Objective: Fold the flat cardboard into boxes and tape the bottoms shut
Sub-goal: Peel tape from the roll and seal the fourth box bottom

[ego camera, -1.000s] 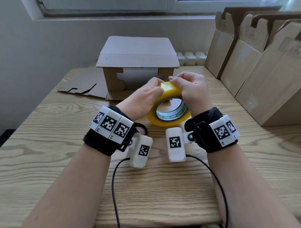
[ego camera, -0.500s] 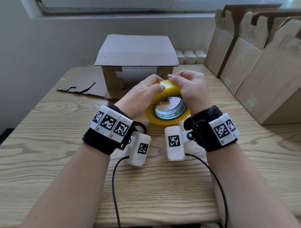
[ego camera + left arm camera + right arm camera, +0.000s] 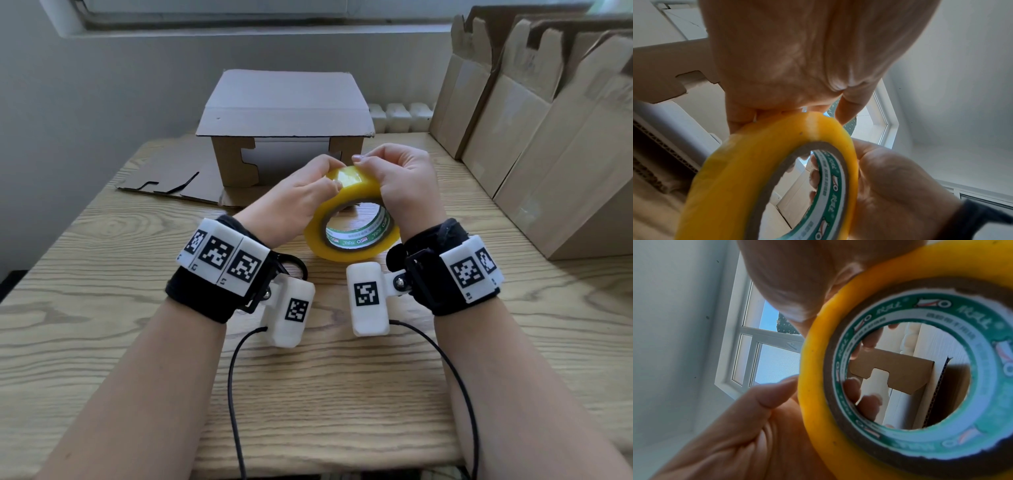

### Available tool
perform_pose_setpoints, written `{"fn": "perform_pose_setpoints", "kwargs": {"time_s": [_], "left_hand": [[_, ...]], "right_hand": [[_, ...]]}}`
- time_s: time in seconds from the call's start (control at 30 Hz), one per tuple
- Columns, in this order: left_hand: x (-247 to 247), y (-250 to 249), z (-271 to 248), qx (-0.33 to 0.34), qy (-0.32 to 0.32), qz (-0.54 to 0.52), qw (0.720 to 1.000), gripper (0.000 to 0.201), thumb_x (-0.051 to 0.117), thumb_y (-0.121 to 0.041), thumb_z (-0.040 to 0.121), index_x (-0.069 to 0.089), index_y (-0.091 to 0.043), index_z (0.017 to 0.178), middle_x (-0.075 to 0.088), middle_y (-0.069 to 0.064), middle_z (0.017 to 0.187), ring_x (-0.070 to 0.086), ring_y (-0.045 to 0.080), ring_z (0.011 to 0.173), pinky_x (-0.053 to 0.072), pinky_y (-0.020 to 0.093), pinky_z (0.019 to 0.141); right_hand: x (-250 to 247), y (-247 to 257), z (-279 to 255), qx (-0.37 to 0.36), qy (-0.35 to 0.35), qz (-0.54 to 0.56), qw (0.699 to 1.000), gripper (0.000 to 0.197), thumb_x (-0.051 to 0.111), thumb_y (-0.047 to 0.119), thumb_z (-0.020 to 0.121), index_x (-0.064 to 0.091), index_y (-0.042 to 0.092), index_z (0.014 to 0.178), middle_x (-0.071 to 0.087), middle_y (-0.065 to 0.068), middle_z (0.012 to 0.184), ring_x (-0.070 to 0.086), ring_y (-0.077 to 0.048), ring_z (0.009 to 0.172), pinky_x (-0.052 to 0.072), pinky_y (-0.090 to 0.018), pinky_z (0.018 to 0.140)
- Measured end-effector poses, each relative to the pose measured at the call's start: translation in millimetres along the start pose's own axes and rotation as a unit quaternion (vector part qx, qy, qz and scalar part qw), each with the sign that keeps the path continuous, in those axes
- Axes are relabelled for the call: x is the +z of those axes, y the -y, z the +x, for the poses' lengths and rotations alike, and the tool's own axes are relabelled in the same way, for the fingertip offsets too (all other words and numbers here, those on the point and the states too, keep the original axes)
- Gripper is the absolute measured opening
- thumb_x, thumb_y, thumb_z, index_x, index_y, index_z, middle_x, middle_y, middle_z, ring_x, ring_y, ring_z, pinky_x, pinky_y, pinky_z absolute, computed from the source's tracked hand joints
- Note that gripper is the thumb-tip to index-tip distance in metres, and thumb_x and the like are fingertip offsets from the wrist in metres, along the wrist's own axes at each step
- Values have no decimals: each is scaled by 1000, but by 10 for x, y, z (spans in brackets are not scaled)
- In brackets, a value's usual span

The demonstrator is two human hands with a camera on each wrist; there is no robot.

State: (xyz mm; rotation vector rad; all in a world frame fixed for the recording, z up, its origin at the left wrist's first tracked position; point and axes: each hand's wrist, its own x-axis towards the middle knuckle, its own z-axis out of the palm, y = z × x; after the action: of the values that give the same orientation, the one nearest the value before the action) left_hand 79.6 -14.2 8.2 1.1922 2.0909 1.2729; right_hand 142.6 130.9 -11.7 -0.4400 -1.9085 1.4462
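Head cam: basically nothing changed over the last second, both hands still hold the tape roll (image 3: 352, 219) just above the table (image 3: 102, 342), in front of the folded box (image 3: 284, 113). Left hand (image 3: 294, 202) and right hand (image 3: 404, 185) pinch its top edge.

Left wrist cam: fingers curled round the roll, probably picking for the tape end, so no taping yet.

Right wrist cam: the box shows through the core.

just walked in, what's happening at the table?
A person holds a yellow tape roll in both hands above the wooden table: left hand and right hand pinch at its top, probably hunting the tape end. One folded box sits behind, untaped as far as visible; flat cardboard leans at right.
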Motion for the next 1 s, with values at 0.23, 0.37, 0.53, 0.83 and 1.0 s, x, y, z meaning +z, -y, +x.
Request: {"fn": "perform_pose_setpoints", "kwargs": {"time_s": [0.23,0.37,0.53,0.83,1.0], "left_hand": [[6,-38,-24,0,5,1,1000,48,35,-37,85,45,-15,127,58,19,115,57,34,109,50,45,89],[29,-52,-28,3,-10,18,1000,44,33,-35,85,45,-17,123,58,18,111,57,35,107,49,48,89],[17,-63,-31,11,-30,30,999,49,32,-30,83,54,-9,122,60,14,106,57,26,97,47,42,84],[-134,42,-6,9,-143,100,985,29,64,-46,91,67,-22,105,68,-6,91,65,9,85,59,34,76],[-119,27,0,30,-191,126,973,26,69,-47,87,59,-23,84,65,-6,80,62,9,73,52,24,62]], "right_hand": [[5,-7,6,3,-5,-1,1000,17,68,34,73,71,20,63,66,-9,72,60,-21,75,54,-49,75],[5,-16,12,1,-8,-1,1000,19,68,34,73,71,17,65,64,-9,70,59,-20,73,53,-48,73],[-14,-29,26,6,-6,-4,1000,20,68,35,74,70,19,61,61,-1,66,56,-19,71,48,-41,69],[9,-3,-11,-19,-20,-31,999,22,69,30,81,70,17,65,68,-15,73,58,-20,71,51,-43,67],[48,31,-48,-40,-37,-68,996,21,69,30,83,67,24,64,65,2,67,58,-16,67,46,-30,63]]}}
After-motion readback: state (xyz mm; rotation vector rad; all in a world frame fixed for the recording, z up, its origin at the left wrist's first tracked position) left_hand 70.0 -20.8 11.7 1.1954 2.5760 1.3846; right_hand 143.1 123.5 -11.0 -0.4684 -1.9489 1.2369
